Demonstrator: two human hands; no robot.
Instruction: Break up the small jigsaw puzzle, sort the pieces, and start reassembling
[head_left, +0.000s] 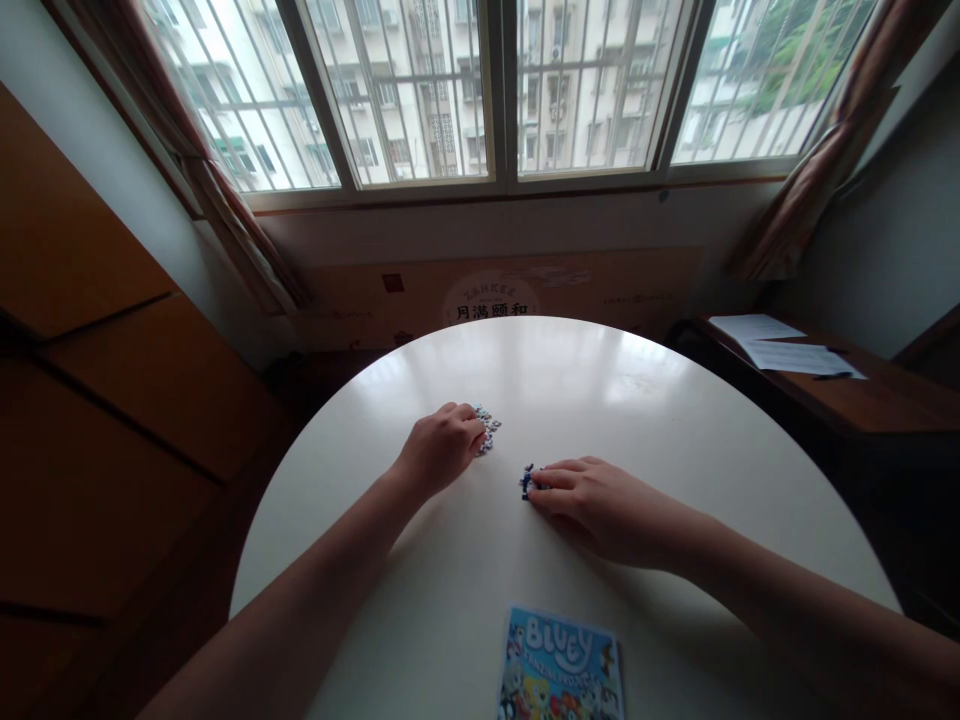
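A: Which thing do we see as the largest?

B: The round white counter (435, 630). On its near part we find a flat blue pack (561, 665) with "BLUEY" printed on it; we cannot tell what is inside.

A: And our hands?

B: Our right hand (592, 500) is partly open, its fingers reaching forward, low over the counter. Our left hand (442, 440) has its fingers curled inward.

A: What do they have hold of?

B: The left one is at a loose pile of small pieces (489, 432); we cannot tell if it grips any. Under the right fingertips lies a smaller dark-blue and white cluster (527, 484), partly covered, so the grip is also unclear to us.
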